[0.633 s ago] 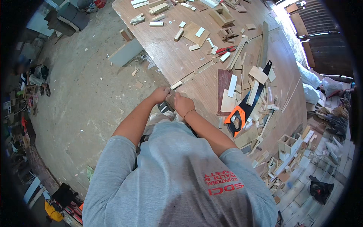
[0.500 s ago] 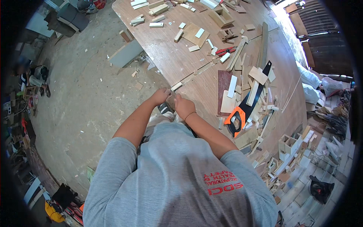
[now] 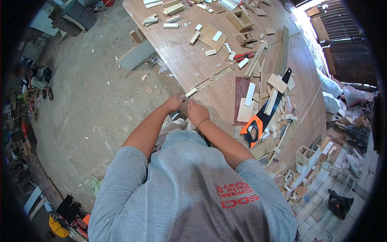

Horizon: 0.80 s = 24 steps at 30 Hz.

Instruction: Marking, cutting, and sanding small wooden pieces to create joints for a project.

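Note:
A short pale wood block [image 3: 191, 92] lies at the near left corner of the brown worktable [image 3: 177, 56]. My left hand [image 3: 173, 103] is closed just below the block, its fingertips close to the block's end. Closed as well, my right hand [image 3: 198, 113] faces it from the right, thumb pointing up toward the block. Something small and dark shows between the two hands, too small to make out. Whatever the fingers pinch is hidden. To the right, a handsaw [image 3: 253, 128] with an orange and black handle lies among wood offcuts.
Red-handled pliers [image 3: 244, 55], an open wooden box [image 3: 240, 20] and several offcuts lie across the table. A grey panel [image 3: 136, 55] leans by its left edge. Small wooden boxes [image 3: 305, 157] and scraps are at the right. Another person [image 3: 40, 78] sits at far left.
The view has shifted slightly, so the table and block appear a little lower and farther right. My hands stay close together by the block; my right thumb has risen slightly.

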Available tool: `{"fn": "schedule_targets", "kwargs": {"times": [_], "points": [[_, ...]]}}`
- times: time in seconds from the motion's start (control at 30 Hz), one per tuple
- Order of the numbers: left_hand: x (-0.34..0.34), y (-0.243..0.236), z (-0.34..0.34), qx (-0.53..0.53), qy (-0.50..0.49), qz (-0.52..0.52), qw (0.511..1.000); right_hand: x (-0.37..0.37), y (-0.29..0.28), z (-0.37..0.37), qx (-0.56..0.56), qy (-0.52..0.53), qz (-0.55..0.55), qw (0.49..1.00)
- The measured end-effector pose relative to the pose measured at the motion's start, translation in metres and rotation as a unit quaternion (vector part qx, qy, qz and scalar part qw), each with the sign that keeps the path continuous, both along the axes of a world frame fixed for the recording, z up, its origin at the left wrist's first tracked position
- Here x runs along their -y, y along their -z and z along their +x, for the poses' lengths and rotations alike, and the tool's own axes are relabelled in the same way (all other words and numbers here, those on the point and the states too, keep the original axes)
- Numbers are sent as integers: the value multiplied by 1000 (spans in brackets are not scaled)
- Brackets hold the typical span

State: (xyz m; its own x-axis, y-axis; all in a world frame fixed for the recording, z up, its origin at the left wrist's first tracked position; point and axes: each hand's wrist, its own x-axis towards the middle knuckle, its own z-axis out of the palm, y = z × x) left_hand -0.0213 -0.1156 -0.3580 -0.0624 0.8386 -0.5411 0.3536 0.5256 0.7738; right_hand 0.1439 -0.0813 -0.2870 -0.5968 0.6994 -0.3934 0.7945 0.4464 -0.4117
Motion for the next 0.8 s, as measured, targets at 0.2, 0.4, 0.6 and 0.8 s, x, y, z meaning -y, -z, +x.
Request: {"fn": "schedule_targets", "kwargs": {"times": [0.2, 0.4, 0.6, 0.8], "points": [[-1, 0, -3, 3, 1, 3, 1000, 2, 2, 4, -2, -10, 11, 1000], [-3, 3, -5, -6, 16, 9, 1000, -8, 6, -12, -17, -8, 12, 1000], [0, -2, -3, 3, 12, 5, 1000, 18, -6, 28, 13, -4, -4, 1000], [3, 8, -2, -4, 10, 20, 1000, 16, -7, 38, 25, -18, -12, 999]]}}
